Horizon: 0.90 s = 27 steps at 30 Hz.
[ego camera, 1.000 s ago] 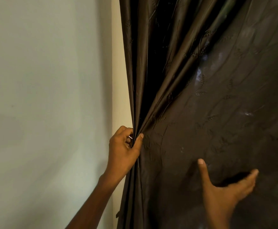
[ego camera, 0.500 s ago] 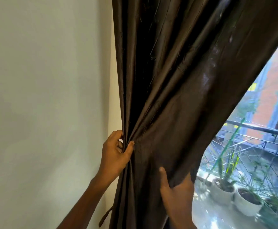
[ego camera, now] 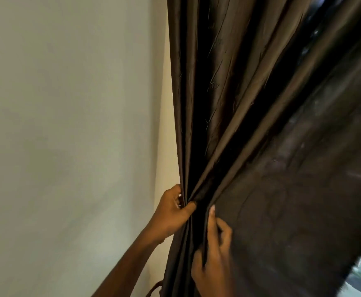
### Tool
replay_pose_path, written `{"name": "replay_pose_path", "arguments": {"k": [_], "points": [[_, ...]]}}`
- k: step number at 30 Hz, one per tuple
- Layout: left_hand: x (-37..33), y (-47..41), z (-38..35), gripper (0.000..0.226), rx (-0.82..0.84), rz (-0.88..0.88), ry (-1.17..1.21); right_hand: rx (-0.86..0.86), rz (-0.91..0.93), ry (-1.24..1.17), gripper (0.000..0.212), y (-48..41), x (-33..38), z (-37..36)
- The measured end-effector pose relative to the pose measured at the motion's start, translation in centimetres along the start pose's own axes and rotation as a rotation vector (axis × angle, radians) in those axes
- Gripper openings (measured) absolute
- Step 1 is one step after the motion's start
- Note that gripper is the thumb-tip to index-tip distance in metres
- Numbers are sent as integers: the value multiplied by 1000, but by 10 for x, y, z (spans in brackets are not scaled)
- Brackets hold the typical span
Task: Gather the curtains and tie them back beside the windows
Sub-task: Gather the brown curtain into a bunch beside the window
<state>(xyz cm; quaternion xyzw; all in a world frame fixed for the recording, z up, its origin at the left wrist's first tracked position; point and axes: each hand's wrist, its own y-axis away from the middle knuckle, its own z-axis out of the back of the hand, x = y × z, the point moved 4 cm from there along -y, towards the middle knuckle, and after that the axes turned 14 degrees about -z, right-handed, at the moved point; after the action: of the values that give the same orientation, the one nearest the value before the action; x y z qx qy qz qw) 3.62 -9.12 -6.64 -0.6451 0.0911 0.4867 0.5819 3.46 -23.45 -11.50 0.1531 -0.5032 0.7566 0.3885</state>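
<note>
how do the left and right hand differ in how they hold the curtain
The left hand sits higher, at the left edge of the curtain; the right hand is lower, further right. The left thumb lies across the pleats; the right thumb points up along a fold. Both grip the fabric.

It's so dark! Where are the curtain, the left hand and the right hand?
curtain (ego camera: 287,200), head view, wide dark panel.
left hand (ego camera: 171,215), head view, back of hand.
right hand (ego camera: 214,261), head view, back of hand.
</note>
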Motion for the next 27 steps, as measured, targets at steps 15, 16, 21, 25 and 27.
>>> {"name": "replay_pose_path", "arguments": {"k": [15, 16, 21, 25, 27], "points": [[-23, 12, -29, 24, -27, 21, 122, 221, 49, 5, 86, -3, -3, -19], [-21, 12, -28, 22, -87, 17, 71, 277, 62, 12, 86, -2, -4, -19], [-17, 12, -30, 27, -183, -25, -14, 37, 20, -176, 77, -10, -31, 17], [-11, 14, -32, 29, -224, -30, -131, -375, -306, -306, 92, -15, -75, 41], [-13, 15, -33, 24, -228, -57, -166, -414, -418, -389, 103, -18, -90, 44]]}}
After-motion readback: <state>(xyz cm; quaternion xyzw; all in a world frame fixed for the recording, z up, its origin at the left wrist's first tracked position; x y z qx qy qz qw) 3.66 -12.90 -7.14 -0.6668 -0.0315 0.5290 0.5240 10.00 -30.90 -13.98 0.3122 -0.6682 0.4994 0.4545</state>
